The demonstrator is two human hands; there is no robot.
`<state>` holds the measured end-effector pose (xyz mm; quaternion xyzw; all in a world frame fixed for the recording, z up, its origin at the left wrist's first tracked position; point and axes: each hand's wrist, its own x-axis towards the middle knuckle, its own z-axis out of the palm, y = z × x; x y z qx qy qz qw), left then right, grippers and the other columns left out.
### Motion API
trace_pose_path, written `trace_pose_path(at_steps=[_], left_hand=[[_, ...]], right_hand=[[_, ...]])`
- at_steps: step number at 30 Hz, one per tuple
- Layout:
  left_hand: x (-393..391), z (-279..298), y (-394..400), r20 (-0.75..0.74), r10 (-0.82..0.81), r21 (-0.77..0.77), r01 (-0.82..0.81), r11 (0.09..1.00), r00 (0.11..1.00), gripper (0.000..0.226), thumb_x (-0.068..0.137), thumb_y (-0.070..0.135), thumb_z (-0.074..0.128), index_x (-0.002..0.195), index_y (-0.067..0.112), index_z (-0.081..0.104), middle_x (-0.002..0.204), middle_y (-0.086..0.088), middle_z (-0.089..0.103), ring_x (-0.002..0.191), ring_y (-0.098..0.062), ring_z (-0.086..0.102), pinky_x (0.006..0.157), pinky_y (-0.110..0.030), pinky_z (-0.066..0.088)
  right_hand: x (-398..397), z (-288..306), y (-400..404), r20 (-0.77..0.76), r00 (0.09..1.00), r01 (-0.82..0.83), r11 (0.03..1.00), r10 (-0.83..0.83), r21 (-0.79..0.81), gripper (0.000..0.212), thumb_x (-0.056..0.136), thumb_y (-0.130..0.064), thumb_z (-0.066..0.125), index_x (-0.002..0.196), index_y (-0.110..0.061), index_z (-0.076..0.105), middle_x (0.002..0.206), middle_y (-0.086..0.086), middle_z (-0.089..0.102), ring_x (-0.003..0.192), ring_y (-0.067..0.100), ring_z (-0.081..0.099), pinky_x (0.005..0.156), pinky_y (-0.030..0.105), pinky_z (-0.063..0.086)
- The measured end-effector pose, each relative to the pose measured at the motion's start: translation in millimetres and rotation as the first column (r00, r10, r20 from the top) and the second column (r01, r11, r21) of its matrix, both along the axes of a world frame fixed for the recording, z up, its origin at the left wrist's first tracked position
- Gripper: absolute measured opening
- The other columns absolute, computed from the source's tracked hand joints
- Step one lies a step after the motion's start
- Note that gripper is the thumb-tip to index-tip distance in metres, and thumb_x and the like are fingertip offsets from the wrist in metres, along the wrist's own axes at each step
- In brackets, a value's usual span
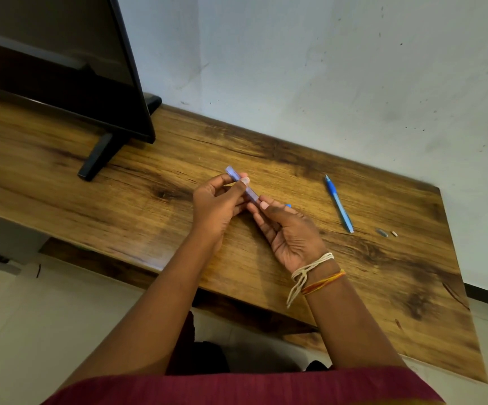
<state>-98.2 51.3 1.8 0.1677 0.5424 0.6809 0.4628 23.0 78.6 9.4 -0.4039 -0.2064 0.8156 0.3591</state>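
Note:
Above the wooden table (149, 217) I hold a translucent purple-blue pen barrel (251, 193) between both hands. My left hand (218, 204) pinches its far part between thumb and curled fingers. My right hand (288, 232), palm up with threads tied at the wrist, pinches the near end with thumb and fingers. A small blue piece (288, 205) shows just behind my right fingers; what it is I cannot tell. A second blue pen (338, 203) lies on the table to the right, apart from both hands.
Two tiny parts, one grey (382, 232) and one white (394, 233), lie near the lying pen's near end. A black monitor (61, 68) on a stand (95, 159) fills the table's far left. A white wall runs behind the table.

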Motion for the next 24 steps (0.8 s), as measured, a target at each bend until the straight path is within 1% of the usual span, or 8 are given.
trace_pose_path(at_steps=[3,6,9,13,18,21,24], left_hand=[[-0.5,-1.0,0.4,0.009,-0.005,-0.001,0.005,1.000,1.000,0.011,0.088,0.007,0.065,0.098,0.007,0.067,0.092,-0.014,0.070,0.076,-0.017,0.071,0.067,-0.025,0.059],[-1.2,-2.0,0.6,0.018,-0.009,-0.006,0.009,1.000,1.000,0.008,0.087,0.008,0.066,0.095,0.005,0.066,0.086,-0.014,0.070,0.073,-0.018,0.072,0.067,-0.028,0.059],[-2.1,-1.8,0.2,0.025,-0.012,-0.018,0.012,1.000,1.000,0.007,0.087,0.008,0.067,0.092,0.003,0.066,0.083,-0.014,0.072,0.072,-0.019,0.073,0.064,-0.027,0.059],[-3.3,-0.7,0.1,0.041,-0.039,-0.034,0.041,0.999,0.998,0.013,0.088,0.011,0.066,0.096,0.001,0.065,0.087,-0.017,0.073,0.076,-0.023,0.074,0.070,-0.030,0.060],[-4.8,0.7,-0.6,0.083,-0.082,-0.035,0.085,0.996,0.993,0.022,0.088,0.012,0.066,0.103,-0.002,0.062,0.090,-0.019,0.073,0.079,-0.023,0.074,0.072,-0.030,0.060],[-4.7,0.4,-0.6,0.154,-0.116,-0.012,0.119,0.993,0.981,0.018,0.087,0.012,0.066,0.100,-0.001,0.063,0.086,-0.016,0.075,0.082,-0.025,0.074,0.073,-0.031,0.060],[-4.4,-0.2,0.5,0.232,-0.154,0.020,0.154,0.988,0.960,0.016,0.087,0.011,0.067,0.098,0.001,0.063,0.084,-0.016,0.075,0.083,-0.026,0.074,0.072,-0.032,0.060]], right_hand=[[-0.2,0.0,-1.0,0.015,1.000,0.016,1.000,-0.016,0.011,0.014,0.087,0.008,0.058,0.097,0.004,0.067,0.087,0.016,0.075,0.074,0.019,0.074,0.067,0.021,0.060],[-1.6,0.5,-2.6,0.037,0.998,0.054,0.998,-0.055,0.029,0.014,0.085,0.009,0.061,0.097,0.004,0.067,0.084,0.016,0.075,0.071,0.018,0.074,0.062,0.020,0.060],[-2.3,1.2,-3.6,0.088,0.991,0.093,0.992,-0.100,0.080,0.013,0.082,0.007,0.065,0.095,0.004,0.068,0.082,0.016,0.075,0.069,0.017,0.074,0.063,0.022,0.060],[-2.6,2.2,-3.9,0.142,0.975,0.152,0.978,-0.172,0.142,0.008,0.081,0.005,0.068,0.087,0.000,0.070,0.081,0.016,0.074,0.069,0.018,0.073,0.065,0.023,0.061],[-3.0,5.2,-2.6,0.222,0.933,0.207,0.927,-0.283,0.312,0.009,0.083,0.003,0.069,0.086,-0.004,0.071,0.078,0.012,0.075,0.071,0.018,0.074,0.065,0.024,0.061],[-3.6,7.1,-1.1,0.267,0.897,0.212,0.873,-0.352,0.440,0.009,0.083,0.004,0.068,0.086,-0.004,0.071,0.079,0.011,0.074,0.071,0.018,0.074,0.064,0.024,0.060],[-2.3,6.1,-0.1,0.369,0.822,0.159,0.797,-0.433,0.583,0.011,0.084,-0.001,0.069,0.087,-0.010,0.073,0.082,0.008,0.075,0.074,0.017,0.075,0.067,0.025,0.060]])
